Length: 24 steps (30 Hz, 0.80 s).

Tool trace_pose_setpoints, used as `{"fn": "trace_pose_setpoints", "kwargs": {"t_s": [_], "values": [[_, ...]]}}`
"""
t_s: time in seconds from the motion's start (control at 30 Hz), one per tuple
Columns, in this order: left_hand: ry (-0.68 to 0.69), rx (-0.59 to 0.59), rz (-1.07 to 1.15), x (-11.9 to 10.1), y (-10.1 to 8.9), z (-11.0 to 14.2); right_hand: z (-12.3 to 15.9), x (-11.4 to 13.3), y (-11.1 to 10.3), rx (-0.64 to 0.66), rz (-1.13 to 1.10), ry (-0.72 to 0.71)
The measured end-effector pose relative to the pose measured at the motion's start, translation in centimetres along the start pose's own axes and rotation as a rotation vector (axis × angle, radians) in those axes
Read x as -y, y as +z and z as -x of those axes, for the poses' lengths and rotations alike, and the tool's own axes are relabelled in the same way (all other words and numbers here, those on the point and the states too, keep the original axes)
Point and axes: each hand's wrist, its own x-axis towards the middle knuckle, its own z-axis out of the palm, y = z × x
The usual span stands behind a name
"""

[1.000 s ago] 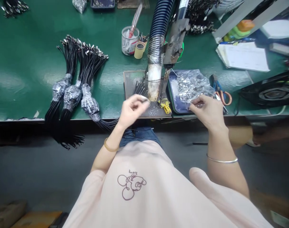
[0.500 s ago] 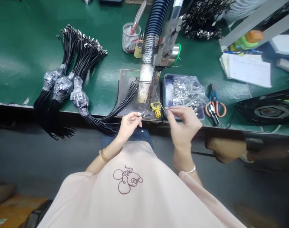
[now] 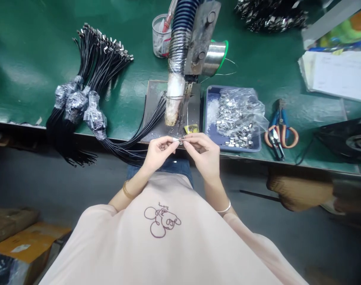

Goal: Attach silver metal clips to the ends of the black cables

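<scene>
My left hand and my right hand meet at the bench edge, both closed in a pinch. Between their fingertips is a small dark and silvery piece, too tiny to name. Whatever else the right fingers hold is hidden. Just beyond them is a dark work board with a yellow item on it. Black cables lie across the board's left part. Right of the hands sits a blue tray with small metal connectors and a plastic bag.
A ribbed hose and a metal bracket hang over the board, beside a solder wire spool. Wrapped cable bundles lie left. Pliers, papers and a black device are on the right.
My right hand has come left from the tray, a thin wire showing near its fingers midway, and now meets my left hand. The left hand has drawn back to the bench edge.
</scene>
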Motion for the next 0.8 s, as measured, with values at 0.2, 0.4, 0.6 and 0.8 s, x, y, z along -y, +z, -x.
{"fn": "trace_pose_setpoints", "kwargs": {"t_s": [0.2, 0.4, 0.6, 0.8], "values": [[0.107, -0.021, -0.028, 0.58, 0.17, -0.07, -0.27, 0.38, -0.01, 0.007, 0.088, -0.062], [0.167, -0.016, -0.078, 0.86, 0.00, 0.04, 0.05, 0.52, -0.14, -0.016, 0.196, -0.168], [0.203, 0.001, -0.112, 0.84, -0.01, 0.34, 0.45, 0.79, -0.16, -0.010, 0.124, -0.122], [0.253, -0.020, -0.142, 0.25, 0.12, 0.76, 0.66, 0.38, 0.57, -0.015, -0.200, 0.089]]}}
